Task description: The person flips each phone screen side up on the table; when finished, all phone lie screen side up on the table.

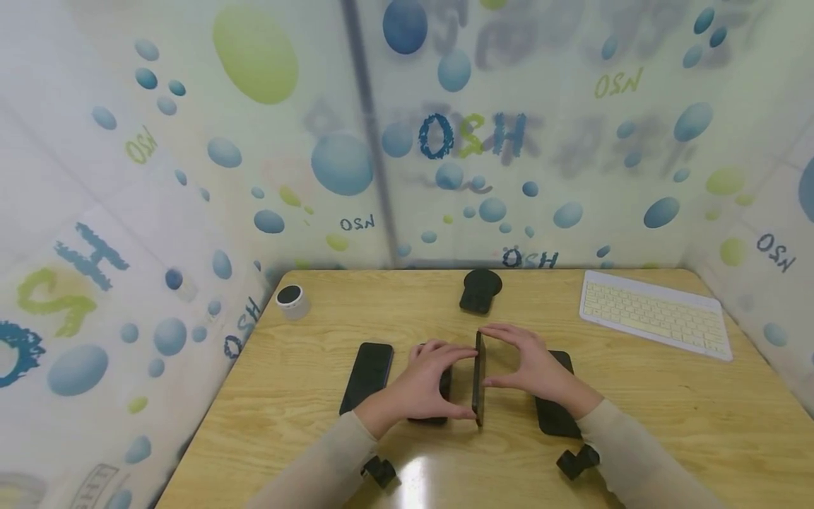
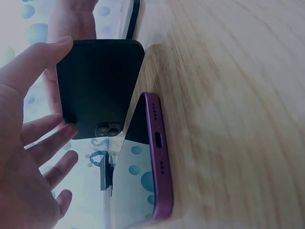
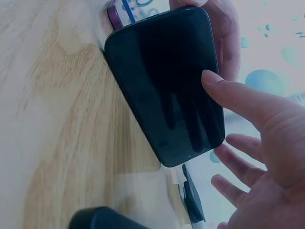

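Standing on its long edge, a dark smartphone is held between both hands above the wooden table. My left hand grips it by the two ends, thumb at the near corner and fingertips at the far one. Its back, with a camera bump, faces that hand. On the screen side, my right hand has its thumb against the glass edge and fingers at the far corner. Beneath the left hand lies a second phone, partly hidden; the left wrist view shows a phone with a purple frame.
Another dark phone lies left of the hands, and one more sits under the right wrist. Toward the back are a white cylinder with a black top, a black stand-like object and a white keyboard. Patterned walls enclose the table.
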Demonstrator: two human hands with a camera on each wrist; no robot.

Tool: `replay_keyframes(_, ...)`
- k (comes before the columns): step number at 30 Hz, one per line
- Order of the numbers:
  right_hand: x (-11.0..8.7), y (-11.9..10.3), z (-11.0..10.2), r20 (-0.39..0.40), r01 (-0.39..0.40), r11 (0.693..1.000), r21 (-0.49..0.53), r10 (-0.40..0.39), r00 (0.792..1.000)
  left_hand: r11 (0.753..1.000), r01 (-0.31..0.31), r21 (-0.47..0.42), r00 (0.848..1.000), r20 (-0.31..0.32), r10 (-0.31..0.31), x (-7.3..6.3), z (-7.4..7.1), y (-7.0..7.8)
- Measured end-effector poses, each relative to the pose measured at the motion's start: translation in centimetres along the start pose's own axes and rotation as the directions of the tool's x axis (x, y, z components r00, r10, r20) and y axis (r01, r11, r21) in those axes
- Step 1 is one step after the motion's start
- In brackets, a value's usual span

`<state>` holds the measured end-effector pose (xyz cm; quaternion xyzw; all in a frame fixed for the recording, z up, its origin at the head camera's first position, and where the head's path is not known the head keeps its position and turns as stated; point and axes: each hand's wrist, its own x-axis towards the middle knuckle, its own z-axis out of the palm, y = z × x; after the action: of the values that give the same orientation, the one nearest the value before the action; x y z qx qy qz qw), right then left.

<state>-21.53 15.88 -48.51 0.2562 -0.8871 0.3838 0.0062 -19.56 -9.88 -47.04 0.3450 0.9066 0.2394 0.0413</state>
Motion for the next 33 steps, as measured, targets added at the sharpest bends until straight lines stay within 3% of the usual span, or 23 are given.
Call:
replay_keyframes(8, 0.5, 1.4, 0.5, 0.025, 0.035, 0.999, 0.021, -0.036, 0.999, 1.0, 0.002, -0.017, 1.0, -0.008, -0.002, -0.5, -0.2, -0.7)
replay_keyframes(19, 0.5, 2.4, 0.9, 0.082, 0.004, 0.999, -0.048, 0.0, 0.997, 0.998, 0.034, -0.05, 0.999, -0.001, -0.035, -1.1, -0.4, -1.3)
replay_keyframes(29, 0.0, 2.8, -0.2, 0.125, -0.026, 0.995, -0.099, 0.038, 0.991, 0.998, 0.042, 0.035, 0.999, 0.012, -0.043, -0.8, 0.7, -1.3)
replay_keyframes(33, 0.0, 3.0, -0.7, 0.163, -0.02, 0.992, -0.126, 0.041, 0.986, 0.993, 0.036, 0.115, 0.999, 0.034, -0.04, -0.5, 1.2, -1.2)
